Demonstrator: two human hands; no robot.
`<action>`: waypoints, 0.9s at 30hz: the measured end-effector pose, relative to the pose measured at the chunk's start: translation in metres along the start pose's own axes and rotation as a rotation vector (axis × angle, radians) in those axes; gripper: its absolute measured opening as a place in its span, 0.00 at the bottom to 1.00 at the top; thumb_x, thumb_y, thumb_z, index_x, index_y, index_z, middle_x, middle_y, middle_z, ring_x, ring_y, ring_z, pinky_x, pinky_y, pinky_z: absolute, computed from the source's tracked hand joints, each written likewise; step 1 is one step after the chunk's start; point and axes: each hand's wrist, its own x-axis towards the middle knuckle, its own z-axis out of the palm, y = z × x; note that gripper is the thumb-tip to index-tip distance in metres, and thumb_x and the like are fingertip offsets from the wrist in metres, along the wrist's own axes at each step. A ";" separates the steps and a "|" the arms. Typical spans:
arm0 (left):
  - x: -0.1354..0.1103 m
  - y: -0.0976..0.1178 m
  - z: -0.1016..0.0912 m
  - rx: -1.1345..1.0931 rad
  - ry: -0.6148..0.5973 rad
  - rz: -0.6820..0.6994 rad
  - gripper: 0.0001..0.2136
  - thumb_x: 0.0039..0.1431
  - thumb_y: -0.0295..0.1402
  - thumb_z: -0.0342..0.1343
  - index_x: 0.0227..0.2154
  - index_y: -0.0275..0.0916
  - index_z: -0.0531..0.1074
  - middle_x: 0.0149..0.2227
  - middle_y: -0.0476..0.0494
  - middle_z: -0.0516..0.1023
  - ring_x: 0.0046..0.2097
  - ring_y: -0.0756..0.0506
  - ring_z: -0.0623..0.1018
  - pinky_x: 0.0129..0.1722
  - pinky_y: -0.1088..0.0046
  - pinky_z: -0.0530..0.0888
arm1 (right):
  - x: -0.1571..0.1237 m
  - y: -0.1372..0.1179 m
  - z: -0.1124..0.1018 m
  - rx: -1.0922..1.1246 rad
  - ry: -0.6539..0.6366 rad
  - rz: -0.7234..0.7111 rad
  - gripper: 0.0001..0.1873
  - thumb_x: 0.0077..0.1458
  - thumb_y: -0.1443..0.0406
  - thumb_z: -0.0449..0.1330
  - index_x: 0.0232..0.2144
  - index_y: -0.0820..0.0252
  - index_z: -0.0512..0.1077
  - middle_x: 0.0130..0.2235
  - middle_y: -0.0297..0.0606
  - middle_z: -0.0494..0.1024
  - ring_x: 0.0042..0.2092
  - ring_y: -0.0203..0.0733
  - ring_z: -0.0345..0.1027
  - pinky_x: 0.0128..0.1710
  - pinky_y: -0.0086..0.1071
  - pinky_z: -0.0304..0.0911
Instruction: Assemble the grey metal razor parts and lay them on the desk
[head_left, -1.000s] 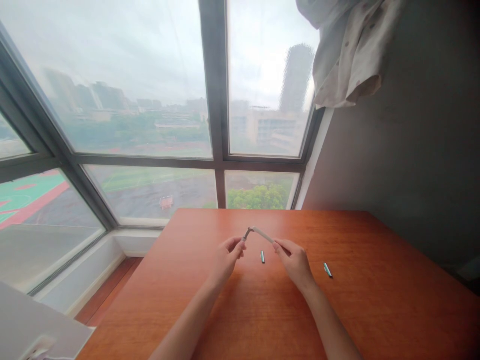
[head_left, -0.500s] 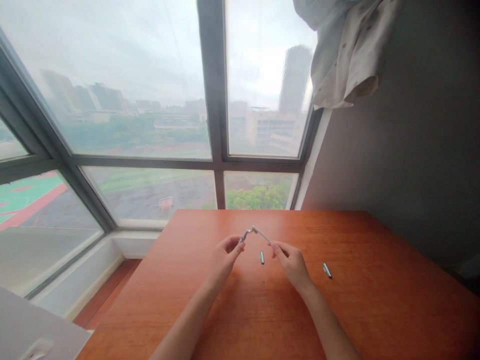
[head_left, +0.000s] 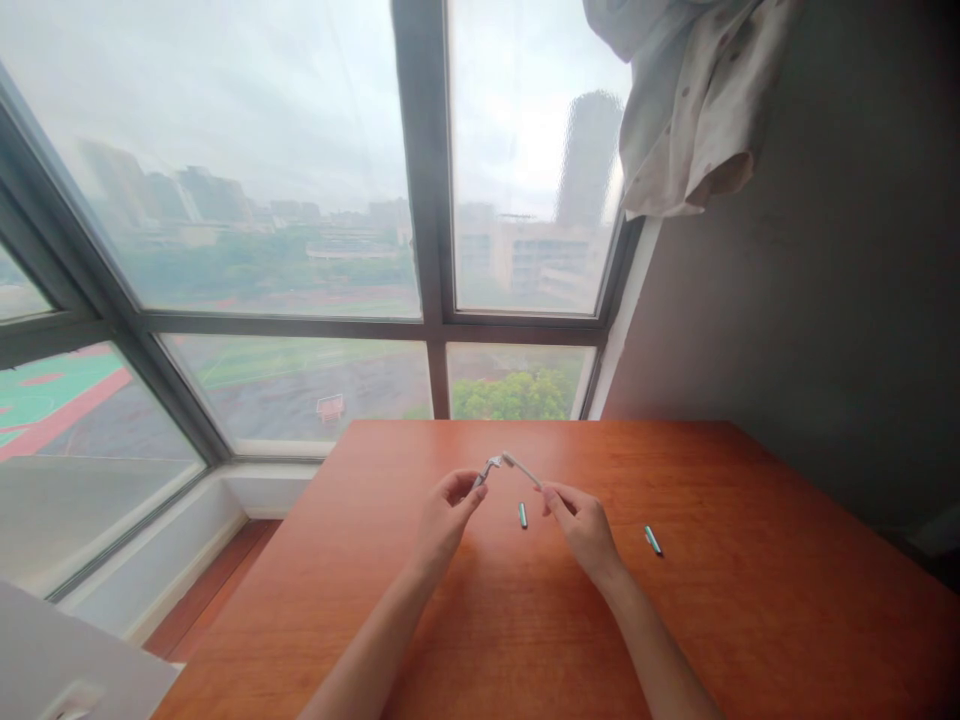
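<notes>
My left hand (head_left: 454, 503) is closed on a slim silver razor handle (head_left: 486, 473), its head end pointing up and to the right. A pale toothbrush (head_left: 527, 470) is pinched in my right hand (head_left: 576, 517), bristle end toward the razor. The two tips almost meet above the table; whether they touch I cannot tell. Below them, between my hands, lies a small dark-and-teal razor cartridge (head_left: 523, 515). Another such cartridge (head_left: 653, 540) rests to the right of my right hand.
The reddish-brown wooden table (head_left: 300, 600) reaches to the large window, whose grey frame (head_left: 437, 325) stands behind it. A light spotted cloth (head_left: 686, 110) hangs at the upper right beside the dark wall (head_left: 810, 300). A white ledge (head_left: 195, 550) runs along the left.
My left hand has turned the razor handle slightly, so its head shows from a different side. The toothbrush tip has shifted a little. Both cartridges lie where they were.
</notes>
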 end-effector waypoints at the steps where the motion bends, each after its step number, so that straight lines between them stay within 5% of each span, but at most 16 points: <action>1: 0.000 0.000 0.000 0.000 0.002 0.001 0.13 0.48 0.39 0.63 0.35 0.37 0.75 0.33 0.44 0.78 0.37 0.45 0.76 0.39 0.72 0.70 | 0.000 0.000 0.000 0.000 -0.002 -0.001 0.25 0.59 0.51 0.49 0.19 0.60 0.71 0.21 0.37 0.73 0.30 0.43 0.69 0.28 0.28 0.58; 27: -0.003 0.009 0.002 0.015 0.032 -0.074 0.14 0.47 0.40 0.63 0.34 0.37 0.76 0.30 0.45 0.78 0.32 0.46 0.75 0.30 0.75 0.69 | 0.000 0.001 0.001 -0.005 -0.011 -0.032 0.25 0.59 0.54 0.50 0.20 0.62 0.72 0.23 0.35 0.72 0.25 0.37 0.63 0.25 0.26 0.53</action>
